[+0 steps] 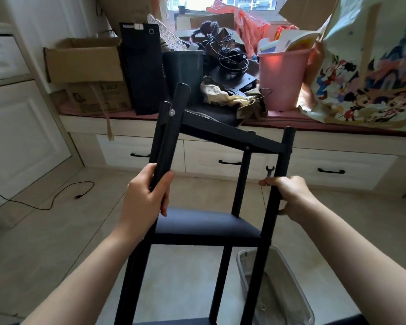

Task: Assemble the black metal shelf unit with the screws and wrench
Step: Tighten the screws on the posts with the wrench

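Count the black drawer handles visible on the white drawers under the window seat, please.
3. One handle is at the left, partly behind the shelf's left posts; one is in the middle, between the posts; one is at the right. More may be hidden.

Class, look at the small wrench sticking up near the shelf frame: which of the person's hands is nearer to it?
Right. The right hand grips the post just below the wrench; the left hand holds posts across the frame.
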The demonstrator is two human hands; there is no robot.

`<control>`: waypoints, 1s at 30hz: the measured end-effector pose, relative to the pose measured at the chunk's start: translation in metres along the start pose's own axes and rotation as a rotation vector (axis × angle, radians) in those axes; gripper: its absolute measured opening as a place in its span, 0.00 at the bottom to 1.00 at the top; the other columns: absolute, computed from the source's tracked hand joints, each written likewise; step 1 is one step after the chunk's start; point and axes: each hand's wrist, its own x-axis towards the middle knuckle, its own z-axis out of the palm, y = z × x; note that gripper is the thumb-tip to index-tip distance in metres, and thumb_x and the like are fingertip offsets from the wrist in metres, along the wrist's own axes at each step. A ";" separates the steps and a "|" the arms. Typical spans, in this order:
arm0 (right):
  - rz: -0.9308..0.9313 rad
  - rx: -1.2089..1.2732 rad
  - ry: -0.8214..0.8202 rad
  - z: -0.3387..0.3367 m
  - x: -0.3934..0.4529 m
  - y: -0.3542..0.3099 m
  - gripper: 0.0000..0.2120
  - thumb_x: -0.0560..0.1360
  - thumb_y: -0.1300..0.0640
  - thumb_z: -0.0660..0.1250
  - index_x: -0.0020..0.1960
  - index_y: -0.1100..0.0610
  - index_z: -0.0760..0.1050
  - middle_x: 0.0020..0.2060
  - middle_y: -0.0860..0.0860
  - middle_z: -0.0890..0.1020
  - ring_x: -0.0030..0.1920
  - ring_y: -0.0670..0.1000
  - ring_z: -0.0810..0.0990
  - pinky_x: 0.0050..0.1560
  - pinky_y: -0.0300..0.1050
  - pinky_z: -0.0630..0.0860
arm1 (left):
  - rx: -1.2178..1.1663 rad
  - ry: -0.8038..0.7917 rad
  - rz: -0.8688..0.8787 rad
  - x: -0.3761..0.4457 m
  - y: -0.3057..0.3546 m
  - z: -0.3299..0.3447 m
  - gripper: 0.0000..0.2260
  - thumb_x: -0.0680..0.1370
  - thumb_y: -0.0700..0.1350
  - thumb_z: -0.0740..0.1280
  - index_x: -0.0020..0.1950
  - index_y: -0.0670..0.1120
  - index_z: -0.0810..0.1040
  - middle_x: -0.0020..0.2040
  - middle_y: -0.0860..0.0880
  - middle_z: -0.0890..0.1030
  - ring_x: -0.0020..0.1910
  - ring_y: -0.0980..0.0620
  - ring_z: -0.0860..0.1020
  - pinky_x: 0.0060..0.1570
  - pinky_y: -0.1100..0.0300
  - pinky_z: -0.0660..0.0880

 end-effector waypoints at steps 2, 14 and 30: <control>-0.014 0.013 -0.035 0.000 -0.003 -0.001 0.03 0.74 0.61 0.69 0.44 0.59 0.82 0.60 0.57 0.76 0.60 0.62 0.72 0.46 0.58 0.74 | 0.053 0.026 0.012 0.006 -0.004 -0.004 0.09 0.83 0.47 0.65 0.44 0.45 0.74 0.28 0.46 0.75 0.22 0.45 0.73 0.27 0.56 0.72; -0.169 0.049 -0.283 0.008 -0.019 -0.003 0.08 0.78 0.58 0.68 0.45 0.56 0.85 0.55 0.50 0.80 0.60 0.57 0.74 0.52 0.63 0.77 | 0.043 0.227 -0.222 0.023 -0.026 -0.028 0.02 0.82 0.45 0.66 0.49 0.50 0.77 0.42 0.48 0.83 0.38 0.52 0.80 0.41 0.58 0.75; -0.294 0.077 -0.430 0.017 -0.041 -0.005 0.09 0.76 0.61 0.69 0.40 0.59 0.86 0.49 0.58 0.76 0.48 0.57 0.76 0.45 0.61 0.79 | -0.023 0.277 -0.400 0.014 -0.054 -0.047 0.07 0.82 0.48 0.65 0.45 0.49 0.76 0.39 0.52 0.78 0.34 0.61 0.77 0.42 0.63 0.71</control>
